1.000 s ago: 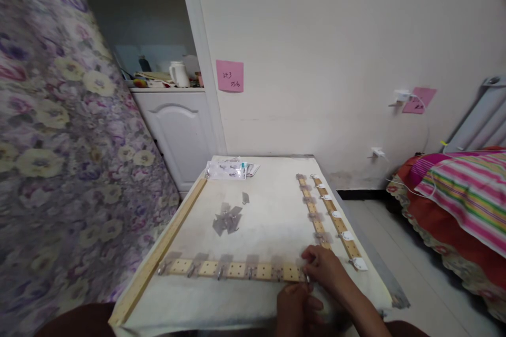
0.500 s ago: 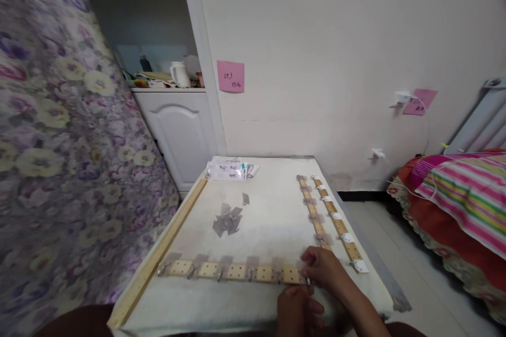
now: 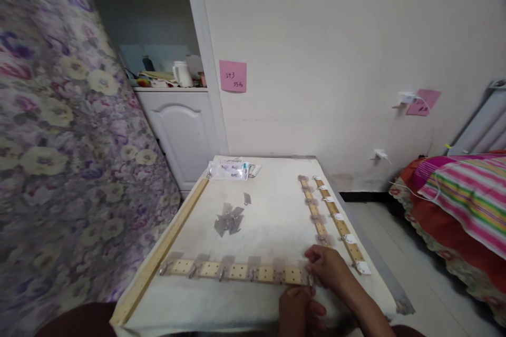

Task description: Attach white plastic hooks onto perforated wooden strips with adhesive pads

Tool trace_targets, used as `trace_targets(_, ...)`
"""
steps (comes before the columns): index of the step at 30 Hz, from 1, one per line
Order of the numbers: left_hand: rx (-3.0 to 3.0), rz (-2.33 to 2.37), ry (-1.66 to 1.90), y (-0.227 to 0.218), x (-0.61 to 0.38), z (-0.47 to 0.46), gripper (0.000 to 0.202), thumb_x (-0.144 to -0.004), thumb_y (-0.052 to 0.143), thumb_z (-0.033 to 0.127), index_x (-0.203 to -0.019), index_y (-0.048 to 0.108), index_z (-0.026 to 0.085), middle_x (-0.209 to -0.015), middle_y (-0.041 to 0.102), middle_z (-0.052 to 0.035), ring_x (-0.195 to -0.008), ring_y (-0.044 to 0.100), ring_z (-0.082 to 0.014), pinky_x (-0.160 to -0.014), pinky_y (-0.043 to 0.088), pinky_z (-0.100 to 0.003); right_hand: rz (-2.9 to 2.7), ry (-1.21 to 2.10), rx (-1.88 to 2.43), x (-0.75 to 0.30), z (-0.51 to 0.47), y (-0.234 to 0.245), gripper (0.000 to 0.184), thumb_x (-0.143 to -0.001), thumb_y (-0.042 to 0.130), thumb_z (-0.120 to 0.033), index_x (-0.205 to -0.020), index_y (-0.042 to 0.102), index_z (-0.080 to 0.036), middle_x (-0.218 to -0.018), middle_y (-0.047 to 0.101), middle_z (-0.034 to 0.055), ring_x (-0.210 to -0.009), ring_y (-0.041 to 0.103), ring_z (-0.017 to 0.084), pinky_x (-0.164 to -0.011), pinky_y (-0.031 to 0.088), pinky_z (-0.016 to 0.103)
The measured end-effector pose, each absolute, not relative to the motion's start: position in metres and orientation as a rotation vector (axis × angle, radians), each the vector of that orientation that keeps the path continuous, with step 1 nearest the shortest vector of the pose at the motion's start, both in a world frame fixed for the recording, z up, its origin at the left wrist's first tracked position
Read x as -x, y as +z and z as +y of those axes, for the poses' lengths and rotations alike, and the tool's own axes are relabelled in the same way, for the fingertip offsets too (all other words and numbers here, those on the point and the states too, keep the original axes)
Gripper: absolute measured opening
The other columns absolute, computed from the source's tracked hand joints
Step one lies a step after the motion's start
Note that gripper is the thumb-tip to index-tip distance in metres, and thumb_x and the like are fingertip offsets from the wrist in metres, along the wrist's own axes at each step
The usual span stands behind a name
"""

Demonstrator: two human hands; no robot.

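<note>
Along the front of the table lies a light wooden strip (image 3: 265, 274) with small holes, bearing several metal hooks on clear square backings, such as this hook (image 3: 222, 272). At its right end my right hand (image 3: 330, 269) pinches the last clear-backed hook (image 3: 310, 279), fingers closed. Just below that end my left hand (image 3: 296, 309) has its fingers curled, close to the same hook; what they grip is hidden. Farther back lies a loose pile of clear-backed hooks (image 3: 228, 220), with a single hook (image 3: 247, 198) apart from it.
To the right run two more wooden strips: one with clear-backed hooks (image 3: 314, 210), one with white-backed hooks (image 3: 339, 216). A bare wooden bar (image 3: 169, 237) borders the left edge. Plastic packets (image 3: 229, 170) lie at the back. A bed (image 3: 454, 195) stands at right, a floral curtain (image 3: 79, 168) at left.
The whole view has shifted slightly. Both hands stay at the strip's right end, with only a small movement of the fingers.
</note>
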State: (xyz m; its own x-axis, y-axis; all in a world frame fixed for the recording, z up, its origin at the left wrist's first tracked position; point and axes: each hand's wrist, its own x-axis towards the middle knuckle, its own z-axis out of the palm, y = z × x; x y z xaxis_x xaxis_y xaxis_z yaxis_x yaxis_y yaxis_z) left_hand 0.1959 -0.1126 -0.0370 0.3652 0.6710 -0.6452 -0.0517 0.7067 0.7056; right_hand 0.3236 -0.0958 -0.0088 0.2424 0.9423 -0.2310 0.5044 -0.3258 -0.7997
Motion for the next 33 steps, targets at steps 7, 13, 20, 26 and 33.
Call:
trace_targets(7, -0.652, 1.114, 0.508, -0.0382, -0.1961, -0.113, 0.018, -0.073, 0.047, 0.029, -0.082, 0.053, 0.014, -0.05, 0.063, -0.0032, -0.032, 0.054, -0.013, -0.032, 0.021, -0.021, -1.421, 0.913, 1.942, -0.3245, -0.0968, -0.0076, 0.023, -0.061, 0.055, -0.013, -0.082, 0.062, -0.019, -0.07, 0.065, -0.0016, -0.046, 0.056, 0.009, -0.044, 0.036, 0.019)
trace_targets(13, -0.643, 1.136, 0.505, -0.0333, -0.1967, -0.1133, 0.017, -0.075, 0.045, 0.028, -0.084, 0.053, 0.015, -0.051, 0.063, -0.0025, -0.031, 0.052, -0.0118, -0.032, 0.021, -0.021, -1.478, 0.829, 1.96, -0.3247, -0.0955, -0.0118, 0.023, -0.059, 0.057, -0.013, -0.08, 0.063, -0.019, -0.067, 0.064, -0.0023, -0.056, 0.058, 0.011, -0.051, 0.038, 0.019)
trace_targets(20, -0.678, 1.135, 0.51, -0.033, -0.1966, -0.1145, 0.018, -0.073, 0.046, 0.027, -0.083, 0.053, 0.015, -0.049, 0.063, -0.0028, -0.031, 0.052, -0.0129, -0.033, 0.022, -0.021, -1.296, 1.138, 1.851, -0.3221, -0.0923, -0.0119, 0.023, -0.057, 0.054, -0.008, -0.079, 0.054, -0.018, -0.056, 0.053, -0.0077, -0.039, 0.049, 0.007, -0.039, 0.035, 0.018)
trace_targets(26, -0.668, 1.121, 0.498, -0.036, -0.1968, -0.1135, 0.02, -0.07, 0.048, 0.03, -0.081, 0.054, 0.015, -0.047, 0.062, -0.0022, -0.031, 0.052, -0.0131, -0.033, 0.023, -0.022, -1.246, 1.236, 1.856, -0.32, -0.0901, -0.0132, 0.023, -0.059, 0.051, -0.009, -0.08, 0.05, -0.019, -0.062, 0.052, -0.0072, -0.037, 0.049, 0.007, -0.035, 0.034, 0.018)
trace_targets(33, -0.677, 1.115, 0.5, -0.0385, -0.198, -0.1139, 0.023, -0.067, 0.05, 0.035, -0.078, 0.056, 0.016, -0.046, 0.062, -0.0033, -0.03, 0.052, -0.0141, -0.033, 0.022, -0.021, -1.263, 1.337, 1.86, -0.3202, -0.0913, -0.0071, 0.025, -0.063, 0.048, -0.01, -0.085, 0.047, -0.021, -0.07, 0.056, -0.0055, -0.042, 0.054, 0.008, -0.038, 0.039, 0.018)
